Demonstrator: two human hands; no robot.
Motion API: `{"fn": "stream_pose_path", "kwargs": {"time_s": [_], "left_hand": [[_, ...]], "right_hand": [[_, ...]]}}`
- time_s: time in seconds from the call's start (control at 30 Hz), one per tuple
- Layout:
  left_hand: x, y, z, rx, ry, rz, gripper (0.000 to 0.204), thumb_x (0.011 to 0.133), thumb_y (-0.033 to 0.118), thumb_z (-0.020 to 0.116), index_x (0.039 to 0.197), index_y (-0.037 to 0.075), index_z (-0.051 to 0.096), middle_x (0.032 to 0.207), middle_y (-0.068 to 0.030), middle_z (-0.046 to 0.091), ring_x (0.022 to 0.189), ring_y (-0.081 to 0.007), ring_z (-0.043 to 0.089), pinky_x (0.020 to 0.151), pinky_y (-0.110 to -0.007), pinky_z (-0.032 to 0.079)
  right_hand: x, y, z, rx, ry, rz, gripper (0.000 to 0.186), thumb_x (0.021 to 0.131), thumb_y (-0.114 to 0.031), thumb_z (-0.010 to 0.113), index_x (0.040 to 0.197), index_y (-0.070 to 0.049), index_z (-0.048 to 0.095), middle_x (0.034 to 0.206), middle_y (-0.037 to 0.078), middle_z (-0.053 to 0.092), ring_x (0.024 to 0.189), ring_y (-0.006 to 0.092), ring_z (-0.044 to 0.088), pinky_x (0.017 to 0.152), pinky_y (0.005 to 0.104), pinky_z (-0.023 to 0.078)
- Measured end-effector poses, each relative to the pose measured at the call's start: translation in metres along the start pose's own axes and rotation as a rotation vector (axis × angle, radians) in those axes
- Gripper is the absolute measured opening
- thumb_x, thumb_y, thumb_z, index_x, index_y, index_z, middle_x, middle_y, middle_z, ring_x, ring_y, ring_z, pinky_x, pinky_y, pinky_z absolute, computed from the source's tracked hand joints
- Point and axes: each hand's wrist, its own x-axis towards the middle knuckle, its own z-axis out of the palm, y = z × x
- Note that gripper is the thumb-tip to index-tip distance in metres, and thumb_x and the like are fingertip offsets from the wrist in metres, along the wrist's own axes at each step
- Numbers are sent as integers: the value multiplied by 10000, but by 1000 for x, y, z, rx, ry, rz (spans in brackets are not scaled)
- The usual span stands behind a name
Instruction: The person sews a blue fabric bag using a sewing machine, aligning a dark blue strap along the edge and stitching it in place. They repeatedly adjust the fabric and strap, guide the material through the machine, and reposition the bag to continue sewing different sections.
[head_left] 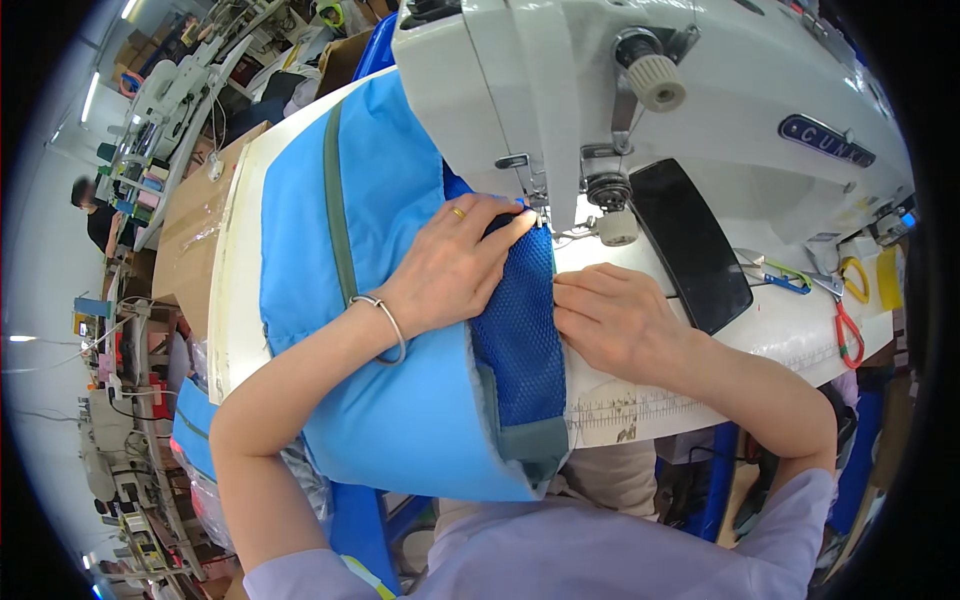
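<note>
A white sewing machine [590, 110] stands over a light blue fabric piece [380, 410] with a dark blue mesh panel [525, 345] along its right edge. Close beside the presser foot [541, 212], my left hand [455, 260] has thumb and forefinger drawn together on the mesh's upper end. A ring and a bracelet [388, 325] are on that hand and wrist. My right hand [620, 315] is closed, its fingertips pinching the mesh's right edge below the needle area. A grey-green strip [338, 200] runs down the blue fabric, and a grey-green band [535, 440] borders the mesh's lower end.
A black phone-like slab [690, 245] lies right of the needle area. Farther right are scissors with red handles [848, 335] and snips [785, 278]. A printed ruler [650, 405] edges the white table [605, 425]. Cardboard [195, 235] adjoins the left side; another person [97, 215] is far off.
</note>
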Motion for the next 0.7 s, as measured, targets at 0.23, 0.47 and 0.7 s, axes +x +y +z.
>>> {"fn": "stream_pose_path", "kwargs": {"time_s": [0.23,0.47,0.7], "left_hand": [[0,-15,2,-44,-15,31,483,897,52,630,1380,60,616,1312,-187,600,1175,-385,576,1033,-477,466],[3,-31,-11,-27,-123,75,451,903,64,626,1354,38,621,1374,-172,579,1242,-367,561,1095,-475,445],[-38,68,-37,-9,-172,141,413,772,-9,661,1183,-1,702,1292,-170,653,1188,-379,628,1041,-503,514]], "right_hand": [[0,-1,4,2,11,40,194,786,-69,669,962,1,711,1083,105,717,1065,240,686,910,365,551],[2,-5,3,-89,-3,11,231,779,-63,676,996,10,704,1116,123,704,1099,253,670,948,376,530],[-88,-138,-23,176,101,189,388,786,-98,732,1151,31,698,1059,182,716,883,273,714,725,382,565]]}}
